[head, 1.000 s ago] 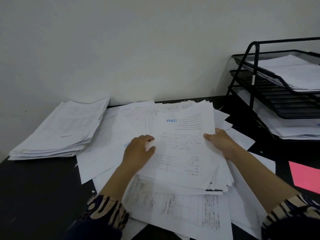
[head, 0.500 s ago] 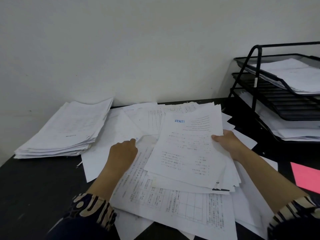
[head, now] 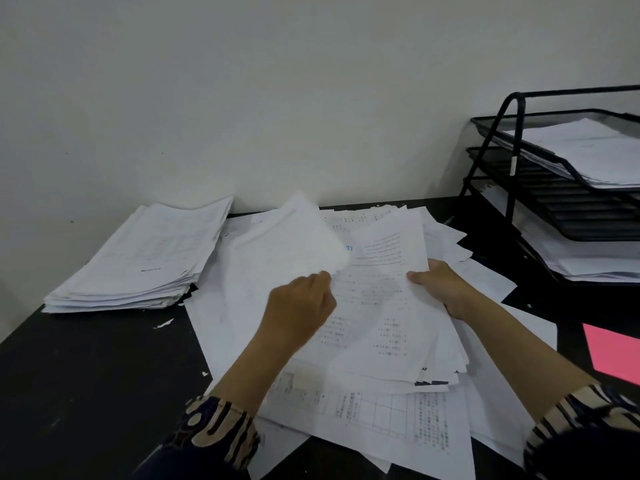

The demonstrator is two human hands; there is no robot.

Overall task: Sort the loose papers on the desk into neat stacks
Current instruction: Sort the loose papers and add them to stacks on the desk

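2 hands; 1 side stack

- The sheet lifted by the left hand is smeared with motion blur; its print cannot be read.
- That sheet covers most of a blue heading on the bundle gripped by the right hand.
- The left hand's fingertips are hidden behind its own knuckles.
- The print on the grid form is too small to read.
- The paper tray rack and the pink sheet are cut off by the right edge.
- Both sleeves run out of the bottom edge.
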